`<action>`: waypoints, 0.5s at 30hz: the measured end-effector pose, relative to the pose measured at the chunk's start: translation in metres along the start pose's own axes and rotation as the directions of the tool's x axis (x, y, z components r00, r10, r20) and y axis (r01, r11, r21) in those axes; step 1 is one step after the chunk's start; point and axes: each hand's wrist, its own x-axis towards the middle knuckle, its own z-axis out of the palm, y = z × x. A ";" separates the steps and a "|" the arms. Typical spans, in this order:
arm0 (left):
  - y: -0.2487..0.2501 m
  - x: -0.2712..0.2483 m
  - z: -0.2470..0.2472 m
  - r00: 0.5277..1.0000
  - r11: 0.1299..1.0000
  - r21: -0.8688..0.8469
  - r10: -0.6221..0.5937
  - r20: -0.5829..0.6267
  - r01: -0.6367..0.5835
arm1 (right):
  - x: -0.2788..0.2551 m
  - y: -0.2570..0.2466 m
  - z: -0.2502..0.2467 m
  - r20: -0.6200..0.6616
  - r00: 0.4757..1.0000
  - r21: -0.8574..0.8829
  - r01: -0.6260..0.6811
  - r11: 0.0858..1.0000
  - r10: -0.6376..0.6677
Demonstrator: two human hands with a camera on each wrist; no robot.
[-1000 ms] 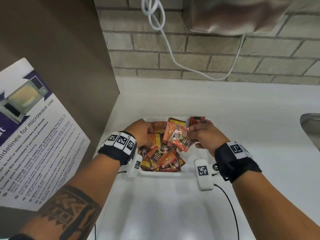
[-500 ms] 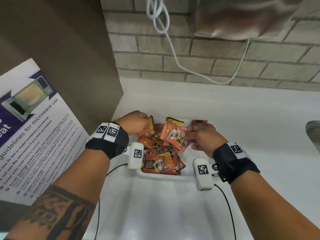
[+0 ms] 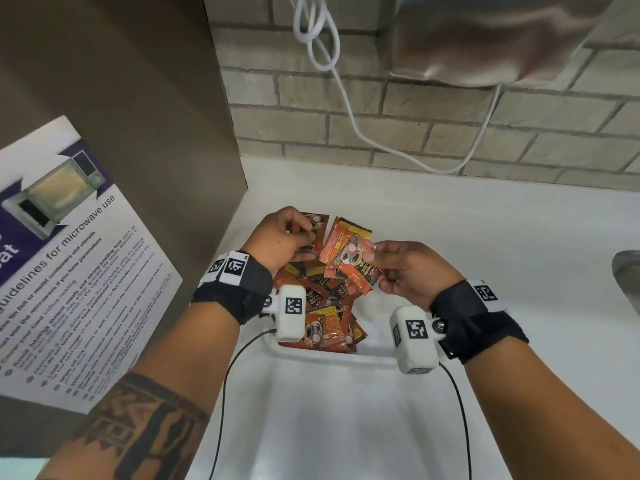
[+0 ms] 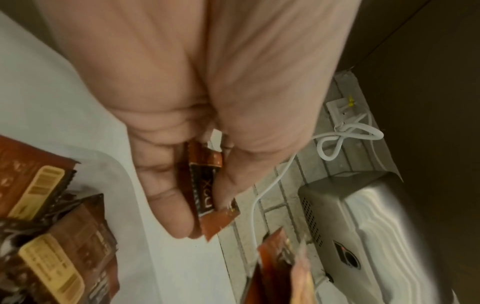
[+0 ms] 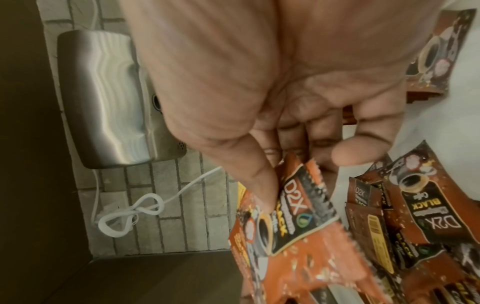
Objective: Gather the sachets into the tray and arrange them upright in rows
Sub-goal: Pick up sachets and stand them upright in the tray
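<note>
Our left hand (image 3: 282, 237) pinching one sachet (image 4: 205, 185) between thumb and fingers, our right hand (image 3: 408, 271) gripping a small bunch of sachets (image 3: 349, 261), both raised over the tray (image 3: 332, 355) heaped with loose sachets (image 3: 325, 317)

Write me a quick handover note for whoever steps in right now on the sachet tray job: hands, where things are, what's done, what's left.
Left hand: pinches sachets edge-on above the tray's far left corner.
Right hand: holds a small bunch of orange sachets between thumb and fingers, above the tray.
White tray sits on the white counter, against the brown side panel. The rest of the sachets lie in a loose jumbled pile inside it.
Done: all visible sachets are in the tray or in hand.
Left: no upright rows show yet; stand both handfuls and the pile upright in rows.
</note>
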 end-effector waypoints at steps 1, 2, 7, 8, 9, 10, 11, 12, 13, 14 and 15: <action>0.001 0.000 0.001 1.000 1.000 -0.023 0.000 -0.001 0.000 | 0.000 -0.001 0.000 0.011 1.000 0.010 -0.001 1.000 0.001; 0.004 -0.003 0.004 1.000 0.999 -0.039 -0.017 0.015 0.017 | 0.001 -0.002 -0.001 0.024 1.000 0.022 -0.004 1.000 0.004; 0.016 -0.015 0.022 0.927 0.892 -0.332 -0.202 0.315 0.307 | 0.002 -0.005 0.004 0.038 0.999 0.006 -0.012 1.000 0.012; 0.016 -0.016 0.024 0.894 0.859 -0.353 -0.227 0.387 0.371 | 0.003 -0.005 0.005 0.032 0.999 -0.008 -0.014 1.000 0.015; 0.015 -0.014 0.024 0.872 0.844 -0.349 -0.245 0.425 0.407 | 0.003 -0.006 0.006 0.025 1.000 -0.015 -0.015 1.000 0.016; 0.014 -0.011 0.025 0.857 0.847 -0.330 -0.246 0.452 0.417 | 0.004 -0.007 0.006 0.014 1.000 -0.023 -0.011 1.000 0.011; 0.014 -0.011 0.027 0.850 0.860 -0.303 -0.241 0.468 0.411 | 0.005 -0.007 0.006 0.001 1.000 -0.031 -0.007 0.999 0.007; 0.015 -0.012 0.029 0.848 0.875 -0.273 -0.239 0.474 0.399 | 0.007 -0.007 0.004 -0.013 1.000 -0.052 0.000 0.999 0.000; 0.015 -0.013 0.030 0.851 0.887 -0.248 -0.243 0.467 0.389 | 0.009 -0.007 0.004 -0.030 1.000 -0.081 0.008 0.997 -0.010; 0.014 -0.014 0.032 0.857 0.893 -0.238 -0.245 0.454 0.381 | 0.011 -0.007 0.003 -0.047 0.999 -0.113 0.018 0.993 -0.024; 0.013 -0.015 0.033 0.867 0.898 -0.240 -0.239 0.438 0.368 | 0.012 -0.007 0.003 -0.071 0.997 -0.137 0.027 0.990 -0.037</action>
